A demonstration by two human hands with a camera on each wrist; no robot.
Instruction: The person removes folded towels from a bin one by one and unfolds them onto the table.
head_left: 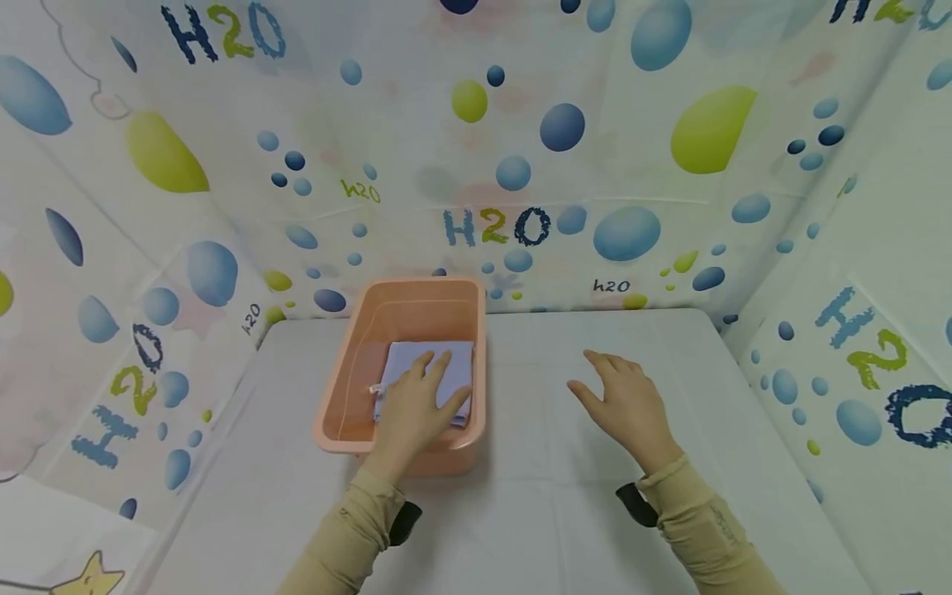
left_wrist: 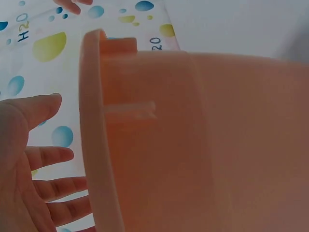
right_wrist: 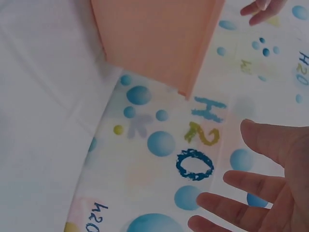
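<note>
A folded lavender cloth (head_left: 454, 364) with a small white tag lies inside an orange plastic basin (head_left: 349, 380). Over the basin, my left hand (head_left: 416, 409) is spread, its fingers overlapping the cloth in the head view. The left wrist view shows the basin's outer wall (left_wrist: 203, 145) up close, with the left hand (left_wrist: 29, 164) beyond the rim, fingers apart and nothing between them. To the right of the basin, my right hand (head_left: 625, 405) is held over the table with fingers extended, holding nothing. In the right wrist view the right hand (right_wrist: 265, 183) is likewise spread.
A white-covered table (head_left: 521, 521) carries the basin left of its middle, near the back edge. Behind and at both sides hang white sheets (head_left: 416, 124) printed with blue and green drops and "H2O" lettering.
</note>
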